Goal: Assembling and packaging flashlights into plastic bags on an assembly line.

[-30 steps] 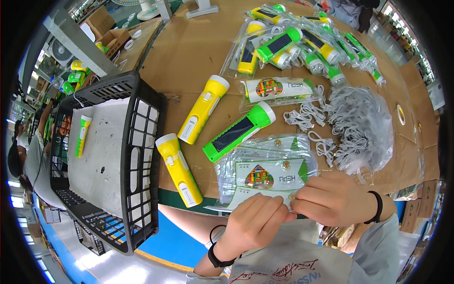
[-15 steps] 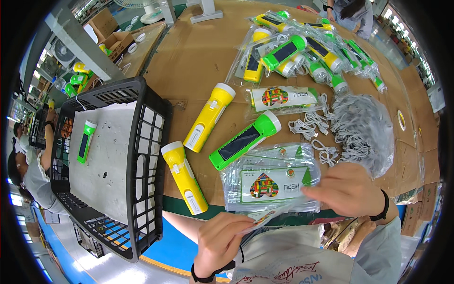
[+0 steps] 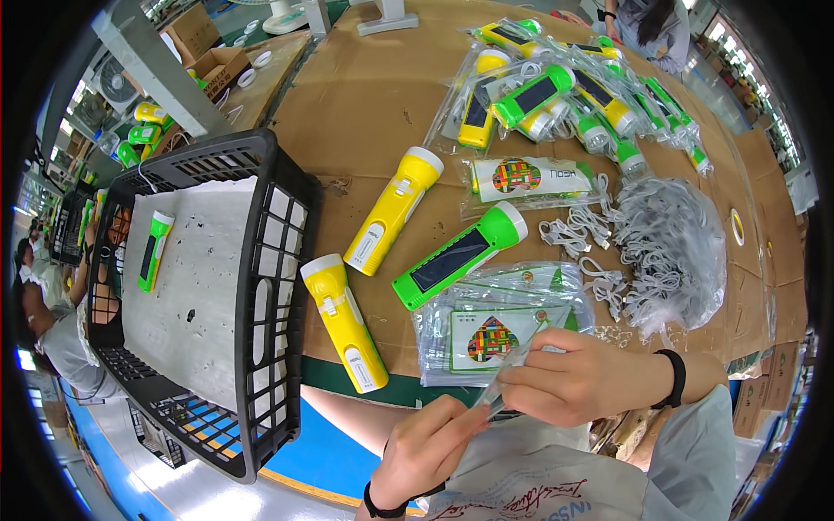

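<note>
A clear plastic bag (image 3: 495, 392) is pinched between my two hands in front of the table's near edge, seen nearly edge-on. My left hand (image 3: 424, 450) grips its lower end with closed fingers. At its upper end, the fingers of my right hand (image 3: 578, 380) are closed on it too. Just beyond lies a stack of clear bags with printed cards (image 3: 460, 343). A green flashlight (image 3: 459, 259) with a dark solar panel rests against the stack's far edge. Two yellow flashlights, one farther away (image 3: 393, 213) and one nearer (image 3: 346, 323), lie to the left.
A black plastic crate (image 3: 261, 347) at the left holds a small green flashlight (image 3: 156, 252) on a grey sheet. Bagged flashlights (image 3: 539, 95) are heaped at the far right. Loose white cables (image 3: 578, 226) lie beside a bag of cables (image 3: 673, 252). Another person (image 3: 647, 30) sits beyond.
My right hand has moved left and down, nearer my left hand. My left hand has shifted slightly right, and the bag between them is now tilted more steeply.
</note>
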`<action>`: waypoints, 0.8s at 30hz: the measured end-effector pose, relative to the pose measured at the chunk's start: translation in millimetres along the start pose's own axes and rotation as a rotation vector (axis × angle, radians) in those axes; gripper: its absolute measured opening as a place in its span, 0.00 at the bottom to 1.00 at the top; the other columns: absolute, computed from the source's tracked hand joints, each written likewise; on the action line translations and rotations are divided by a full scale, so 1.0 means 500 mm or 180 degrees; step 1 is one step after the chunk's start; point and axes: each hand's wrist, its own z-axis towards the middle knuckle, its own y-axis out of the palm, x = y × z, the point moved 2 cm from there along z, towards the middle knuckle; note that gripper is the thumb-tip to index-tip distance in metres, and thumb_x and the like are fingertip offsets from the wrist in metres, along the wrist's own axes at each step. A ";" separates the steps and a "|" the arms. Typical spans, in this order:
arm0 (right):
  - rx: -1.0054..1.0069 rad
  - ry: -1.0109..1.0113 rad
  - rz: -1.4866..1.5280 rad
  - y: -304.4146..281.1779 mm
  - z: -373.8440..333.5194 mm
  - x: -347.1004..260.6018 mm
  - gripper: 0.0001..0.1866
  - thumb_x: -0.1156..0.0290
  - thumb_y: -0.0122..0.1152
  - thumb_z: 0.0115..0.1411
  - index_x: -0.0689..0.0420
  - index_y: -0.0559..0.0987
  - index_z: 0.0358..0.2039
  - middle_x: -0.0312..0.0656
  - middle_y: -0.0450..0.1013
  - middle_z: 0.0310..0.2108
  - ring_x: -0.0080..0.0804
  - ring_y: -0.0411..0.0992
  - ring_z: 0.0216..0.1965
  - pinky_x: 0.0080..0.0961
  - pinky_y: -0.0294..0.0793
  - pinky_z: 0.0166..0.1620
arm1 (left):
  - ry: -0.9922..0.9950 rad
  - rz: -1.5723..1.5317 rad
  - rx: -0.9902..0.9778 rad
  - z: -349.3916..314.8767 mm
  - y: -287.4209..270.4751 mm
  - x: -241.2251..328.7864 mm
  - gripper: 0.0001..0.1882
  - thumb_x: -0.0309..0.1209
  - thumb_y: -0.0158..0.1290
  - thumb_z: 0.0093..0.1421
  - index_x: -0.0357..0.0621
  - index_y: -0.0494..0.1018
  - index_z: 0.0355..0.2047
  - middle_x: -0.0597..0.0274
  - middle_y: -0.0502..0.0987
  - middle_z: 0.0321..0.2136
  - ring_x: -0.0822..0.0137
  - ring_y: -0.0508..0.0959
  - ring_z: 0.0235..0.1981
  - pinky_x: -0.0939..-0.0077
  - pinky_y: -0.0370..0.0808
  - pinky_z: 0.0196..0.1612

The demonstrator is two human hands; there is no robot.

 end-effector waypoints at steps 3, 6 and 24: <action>-0.0641 0.0233 0.0634 -0.008 0.004 0.009 0.10 0.65 0.57 0.60 0.57 0.70 0.34 0.36 0.71 0.23 0.29 0.71 0.25 0.25 0.68 0.34 | -0.0184 -0.0237 0.0533 -0.011 -0.017 -0.010 0.10 0.18 0.64 0.46 0.36 0.78 0.30 0.55 0.72 0.29 0.69 0.71 0.21 0.77 0.67 0.23; -0.2120 0.1121 0.2924 -0.006 0.005 0.070 0.13 0.62 0.54 0.65 0.58 0.69 0.43 0.38 0.75 0.27 0.31 0.76 0.31 0.27 0.71 0.37 | -0.0228 -0.1957 0.0692 -0.038 -0.054 -0.032 0.09 0.17 0.64 0.44 0.36 0.77 0.28 0.57 0.71 0.30 0.70 0.71 0.23 0.78 0.66 0.23; -0.0305 0.0866 -0.0219 0.090 0.059 0.168 0.19 0.63 0.68 0.49 0.55 0.74 0.40 0.37 0.70 0.36 0.34 0.69 0.44 0.33 0.62 0.49 | -0.0451 -0.0637 0.0089 -0.058 -0.064 0.015 0.11 0.29 0.67 0.37 0.41 0.81 0.23 0.65 0.63 0.24 0.72 0.62 0.23 0.81 0.53 0.25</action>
